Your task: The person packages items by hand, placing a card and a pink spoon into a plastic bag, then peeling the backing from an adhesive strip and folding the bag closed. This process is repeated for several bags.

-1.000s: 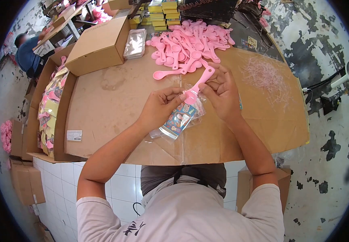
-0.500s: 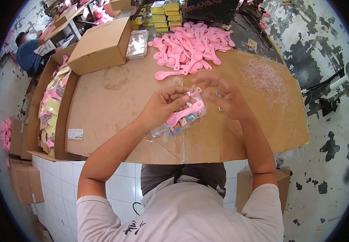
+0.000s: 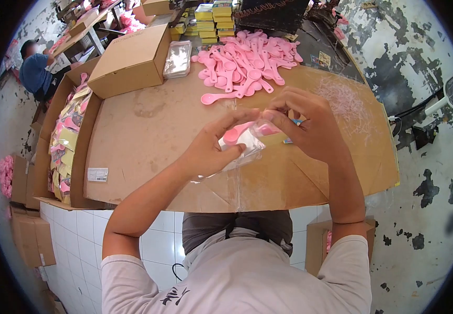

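Note:
A clear plastic bag [image 3: 254, 148] with a pink measuring spoon [image 3: 231, 136] in it hangs between my hands, above the cardboard-covered table. My left hand [image 3: 210, 144] grips the bag from the left, thumb over its lower part and fingers along the top. Thumb and fingers of my right hand [image 3: 312, 123] pinch at the bag's upper right end, close to my left fingertips. More pink shows through the plastic beneath the right thumb. Partly behind the right hand, a small blue printed piece [image 3: 289, 139] lies on the cardboard.
A heap of pink spoons [image 3: 250, 60] lies at the back, beside clear bags [image 3: 177, 58] and yellow-edged card stacks [image 3: 206, 23]. Left are a closed carton [image 3: 129, 60] and an open box [image 3: 96, 116] of packed sets. Plastic strips [image 3: 344, 102] lie right. A person [image 3: 35, 70] sits far left.
My right hand has come in to the bag's top and pinches it there. The bag has turned, so the printed card seen earlier inside it is now out of sight.

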Demonstrator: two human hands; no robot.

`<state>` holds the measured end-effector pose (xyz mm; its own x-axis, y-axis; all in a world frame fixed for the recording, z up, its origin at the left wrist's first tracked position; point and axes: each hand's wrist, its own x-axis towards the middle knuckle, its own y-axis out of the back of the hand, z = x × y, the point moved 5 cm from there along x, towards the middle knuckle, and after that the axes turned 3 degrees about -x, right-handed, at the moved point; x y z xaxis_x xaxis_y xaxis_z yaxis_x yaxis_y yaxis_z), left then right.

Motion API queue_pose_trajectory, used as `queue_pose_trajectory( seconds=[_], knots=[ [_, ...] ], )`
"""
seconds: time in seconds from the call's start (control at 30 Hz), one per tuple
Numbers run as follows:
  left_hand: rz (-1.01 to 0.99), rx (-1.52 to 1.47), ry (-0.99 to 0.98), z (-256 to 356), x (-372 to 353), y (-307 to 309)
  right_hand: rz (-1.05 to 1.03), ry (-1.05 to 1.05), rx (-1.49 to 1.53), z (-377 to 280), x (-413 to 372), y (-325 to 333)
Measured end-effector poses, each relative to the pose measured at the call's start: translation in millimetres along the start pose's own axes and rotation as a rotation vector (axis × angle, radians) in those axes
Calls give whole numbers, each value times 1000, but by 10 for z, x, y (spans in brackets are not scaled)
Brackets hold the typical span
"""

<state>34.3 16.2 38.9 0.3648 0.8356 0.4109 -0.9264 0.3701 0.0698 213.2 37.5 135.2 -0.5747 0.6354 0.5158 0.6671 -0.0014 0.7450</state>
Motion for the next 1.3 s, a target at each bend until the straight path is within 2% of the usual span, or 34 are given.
queue_pose_trajectory(
  seconds=[0.07, 0.23, 0.33, 0.43, 0.53, 0.67, 0.73, 0.77, 0.87, 0.93, 1.0, 1.07, 1.13, 1.17, 1.23, 1.3],
  knots=[
    [22, 140, -103, 96, -5, -36, 9, -88, 75, -8, -11, -38],
    [61, -17, 91, -17, 14, 8, 77, -171, 196, 64, -68, -211],
    [121, -159, 161, -26, 19, 25, 131, -212, 160, 97, -57, -223],
    [159, -215, 217, -47, 19, 62, 320, 215, -165, -11, -22, -224],
    [155, -77, 225, -26, -1, 86, 177, 313, -407, -198, -15, -333],
    [127, 164, 207, -30, -31, 65, 115, 369, -511, -147, -10, -498],
    [50, 280, 239, -85, -34, 53, 62, 391, -589, -72, -28, -603],
    [10, 338, 255, -101, -28, 43, 70, 343, -547, -26, -15, -597],
    [74, 283, 248, -30, 26, 51, 135, 191, -426, 174, 13, -535],
    [93, 78, 299, -73, 23, 89, 214, 94, -349, 406, -31, -407],
    [111, -57, 336, -98, 21, 129, 153, -202, 12, 637, -55, -119],
    [114, -120, 359, -108, 40, 153, 48, -506, 521, 989, -251, 115],
    [148, -143, 304, -176, 67, 202, -202, -418, 983, 1454, -515, 472],
    [165, -156, 276, -208, 69, 223, -167, -412, 983, 1833, -629, 707],
    [169, -203, 263, -226, 63, 260, -31, -419, 650, 2161, -714, 854],
    [188, -211, 251, -268, 72, 307, 166, -414, -11, 2132, -789, 878]
  ],
)
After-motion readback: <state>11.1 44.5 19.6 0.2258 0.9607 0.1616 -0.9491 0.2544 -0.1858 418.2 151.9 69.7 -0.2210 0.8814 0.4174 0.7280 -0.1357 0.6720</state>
